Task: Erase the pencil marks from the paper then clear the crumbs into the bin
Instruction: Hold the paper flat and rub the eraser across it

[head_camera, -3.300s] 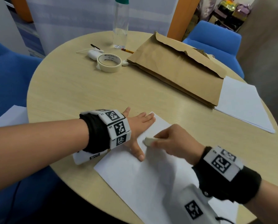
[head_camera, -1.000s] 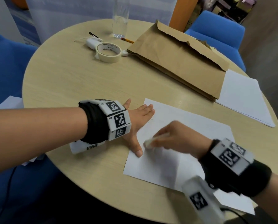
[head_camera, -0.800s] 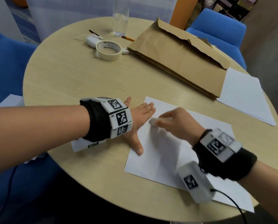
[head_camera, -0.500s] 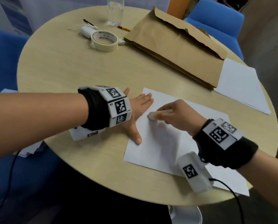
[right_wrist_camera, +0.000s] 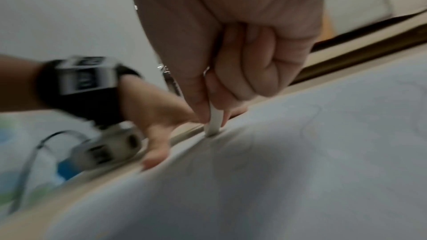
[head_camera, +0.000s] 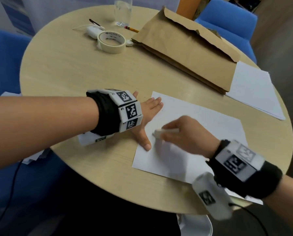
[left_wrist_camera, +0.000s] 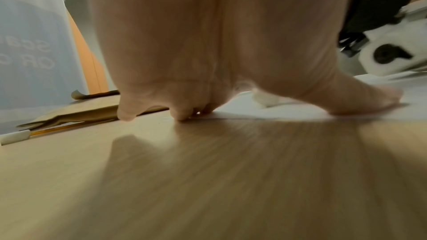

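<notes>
- On the round table (head_camera: 60, 68), near its front edge, lies the sheet of paper (head_camera: 202, 120). Its long axis runs from the far left corner by the person's fingers towards the near right, where the right wrist covers it.
- Across the sheet's left edge the left hand (head_camera: 146, 114) lies spread flat, palm down. The fingers reach onto the far corner, the thumb presses the paper nearer the person, and the heel rests on bare wood. It pins the sheet and grips nothing.
- Over the middle-left of the sheet the right hand (head_camera: 185, 133) pinches the eraser (head_camera: 166, 132) between thumb and curled fingers.
- The eraser is a slim white bar. In the head view its long axis lies roughly left to right, the free end pointing left towards the other thumb. The right wrist view shows it tilted steeply, with the working tip (right_wrist_camera: 213, 129) touching the paper.
- The step in hand is judged to be the erasing itself, the first half of the task.
- Faint grey lines seem to remain on the sheet in the right wrist view, though blur makes this uncertain.
- The next move likely calls for short strokes with steady downward pressure, the flat hand holding the sheet so it cannot crease or slide. No crumbs or bin can be made out.
</notes>
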`<state>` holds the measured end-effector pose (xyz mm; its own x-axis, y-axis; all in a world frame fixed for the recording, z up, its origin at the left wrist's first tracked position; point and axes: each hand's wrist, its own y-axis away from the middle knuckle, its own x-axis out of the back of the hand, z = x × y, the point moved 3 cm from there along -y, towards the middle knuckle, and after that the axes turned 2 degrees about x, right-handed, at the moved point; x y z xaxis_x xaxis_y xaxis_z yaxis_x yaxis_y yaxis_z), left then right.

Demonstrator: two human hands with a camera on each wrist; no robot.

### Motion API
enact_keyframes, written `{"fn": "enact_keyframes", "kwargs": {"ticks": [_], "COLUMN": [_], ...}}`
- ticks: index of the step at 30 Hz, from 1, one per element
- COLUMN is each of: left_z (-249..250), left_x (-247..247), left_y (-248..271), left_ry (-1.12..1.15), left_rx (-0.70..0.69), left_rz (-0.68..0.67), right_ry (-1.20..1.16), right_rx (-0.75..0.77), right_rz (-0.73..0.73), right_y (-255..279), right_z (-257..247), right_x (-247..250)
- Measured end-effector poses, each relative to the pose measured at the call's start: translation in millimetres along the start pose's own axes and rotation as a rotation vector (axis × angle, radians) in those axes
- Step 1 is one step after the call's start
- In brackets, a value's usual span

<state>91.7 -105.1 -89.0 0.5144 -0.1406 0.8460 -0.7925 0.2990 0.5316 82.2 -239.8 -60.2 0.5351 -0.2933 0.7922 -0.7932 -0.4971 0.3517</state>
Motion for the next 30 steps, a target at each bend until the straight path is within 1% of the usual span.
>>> {"fn": "enact_keyframes", "kwargs": {"ticks": [3,5,6,8,10,12,13,15,17,20,22,24,26,27,30], "left_z": [0,-1,-3,-5,-7,-8,-10,-12,-13,-11,-11,-11,-12,-12,-10], "left_x": [1,2,3,6,9,10,9,7,5,3,1,-1,-1,-1,0], "left_y": [0,0,1,3,7,10,10,10,9,9,9,8,7,7,6], "left_ry": [-0.004,0.023,0.030,0.024,0.043,0.107,0.125,0.116,0.095,0.085,0.086,0.076,0.058,0.049,0.024], "left_rx": [-0.009,-0.018,-0.019,-0.004,0.010,0.001,-0.002,-0.002,-0.007,-0.010,-0.010,-0.013,-0.012,-0.012,-0.014], "left_rz": [-0.007,-0.012,-0.005,0.044,0.106,0.115,0.097,0.040,-0.007,-0.041,-0.049,-0.056,-0.059,-0.060,-0.068], "right_ry": [0.049,-0.026,-0.133,-0.443,-0.665,-0.774,-0.782,-0.743,-0.644,-0.405,-0.342,-0.303,-0.200,-0.142,-0.053], "right_rx": [0.053,0.003,-0.065,-0.213,-0.314,-0.374,-0.379,-0.346,-0.292,-0.242,-0.252,-0.258,-0.211,-0.164,-0.058], "right_rz": [-0.189,-0.216,-0.204,-0.163,-0.138,-0.165,-0.190,-0.202,-0.115,0.046,0.094,0.116,0.105,0.072,-0.146], "right_y": [21,20,19,17,19,21,23,20,9,-19,-37,-48,-43,-35,-6], "right_z": [-2,4,8,17,25,29,29,26,22,17,16,16,9,4,-9], "right_x": [-10,-9,-9,-11,-11,-12,-11,-8,2,26,36,35,25,18,-4]}}
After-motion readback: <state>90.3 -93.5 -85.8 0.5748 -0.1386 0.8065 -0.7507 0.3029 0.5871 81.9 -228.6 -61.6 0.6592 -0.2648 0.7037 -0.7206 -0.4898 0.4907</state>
